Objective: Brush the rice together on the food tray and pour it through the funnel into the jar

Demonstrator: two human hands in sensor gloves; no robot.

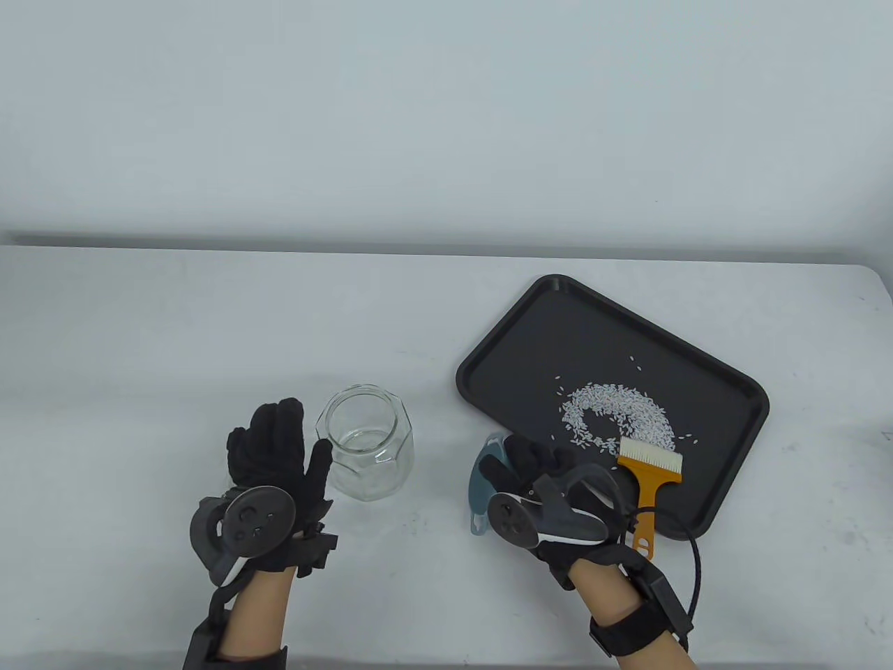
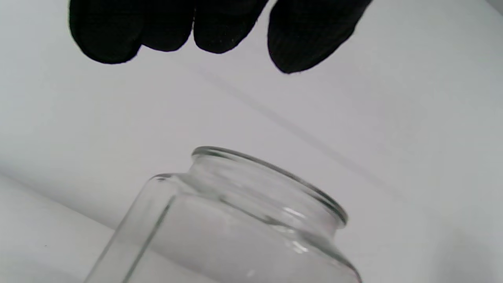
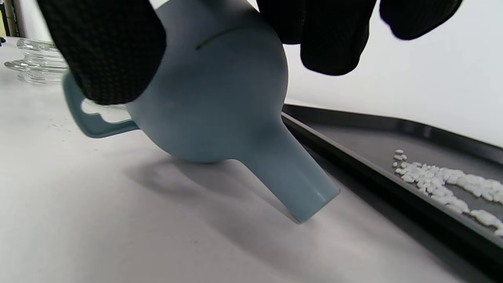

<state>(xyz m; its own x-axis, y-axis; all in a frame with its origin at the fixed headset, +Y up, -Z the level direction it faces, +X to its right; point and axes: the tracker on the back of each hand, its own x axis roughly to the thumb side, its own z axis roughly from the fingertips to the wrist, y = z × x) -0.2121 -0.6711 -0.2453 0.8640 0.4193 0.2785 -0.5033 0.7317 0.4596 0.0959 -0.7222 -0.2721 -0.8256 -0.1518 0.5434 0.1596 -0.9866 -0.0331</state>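
An empty clear glass jar (image 1: 366,443) (image 2: 235,220) stands upright on the white table. My left hand (image 1: 300,433) is just left of it with straight fingers (image 2: 220,31) and holds nothing. My right hand (image 1: 520,464) grips a blue-grey funnel (image 1: 481,481) (image 3: 212,110) at its wide end, thumb (image 3: 106,51) on one side and fingers (image 3: 334,39) on the other. The funnel is tilted, its spout pointing down at the table beside the black food tray (image 1: 558,328) (image 3: 373,133). White rice (image 1: 614,415) (image 3: 440,181) lies in a loose curved heap on the tray.
An orange-handled brush (image 1: 649,478) with white bristles lies on the tray's near corner, bristles against the rice and handle end reaching over the rim beside my right wrist. A cable runs from that wrist. The table's far edge meets a plain wall.
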